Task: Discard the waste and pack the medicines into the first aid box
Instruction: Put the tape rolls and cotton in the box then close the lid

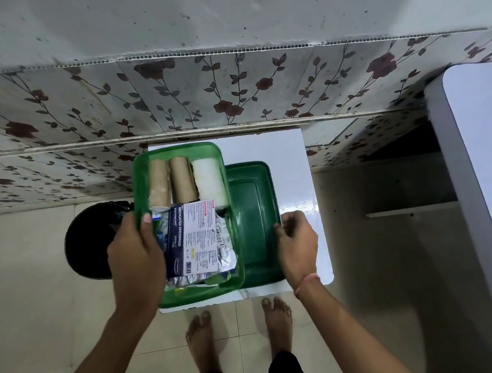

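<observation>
Both bare forearms reach up from the bottom of the frame toward its centre. The left hand (136, 254), left of centre, is clamped on the green box (183, 148), thumb over its rim and fingers (126, 221) curled outside. The right hand (297, 248), right of centre, curls its fingers onto the dark green lid (254, 169), a thin band round its wrist. Two bare feet stand at bottom centre.

"What's behind the small white table (273, 147)?"

"A grey wall (134, 18) up top, flecked with dark spots, above 2 bands of rose-vine tiles (217, 82)."

"And underfoot?"

"Pale cream floor tiles (27, 302), evenly lit. A larger white table (487, 139) stands at right, a black round bin (89, 239) at left."
</observation>
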